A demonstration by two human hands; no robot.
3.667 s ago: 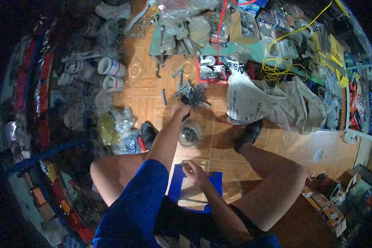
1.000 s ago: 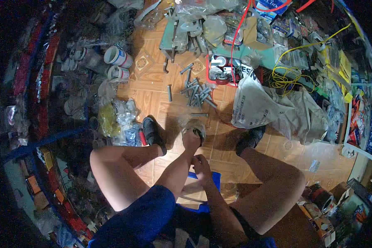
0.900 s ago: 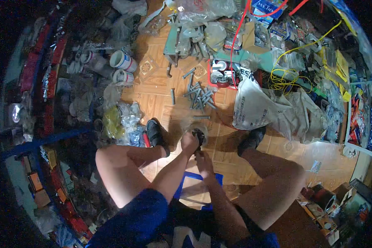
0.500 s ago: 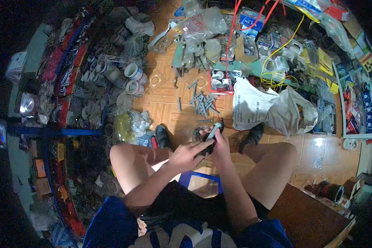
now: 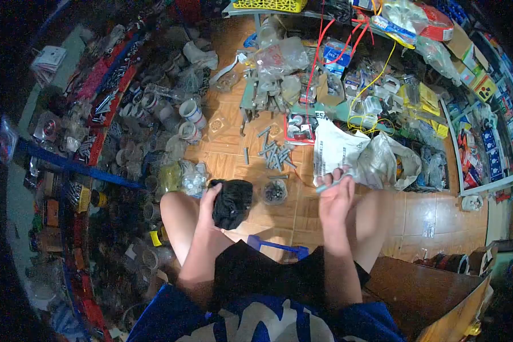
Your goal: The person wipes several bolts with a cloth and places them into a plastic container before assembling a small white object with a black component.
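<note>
My left hand (image 5: 210, 204) grips a piece of black cloth (image 5: 233, 200) beside my left knee, its thumb pressed on top. Over by the white sack, my right hand (image 5: 337, 199) has its fingers curled round a grey bolt (image 5: 323, 188), slightly smeared by motion. Between the hands, a clear tub (image 5: 275, 192) of small dark parts stands on the floor. Just beyond it lies a heap of grey bolts (image 5: 277, 155), with a single bolt (image 5: 246, 155) apart to the left and another bolt (image 5: 278, 176) close behind the tub.
A white printed sack (image 5: 336, 151) lies on the tiled floor at right, near a red tray (image 5: 300, 129) of casters. Crowded shelves and white buckets (image 5: 192, 113) line the left. A blue frame piece (image 5: 279, 246) is between my legs. Red and yellow cords (image 5: 376, 74) hang ahead.
My hands have parted: the left went left with the black cloth, the right moved right with the bolt. The tub, formerly mostly hidden behind them, shows. The camera view has shifted.
</note>
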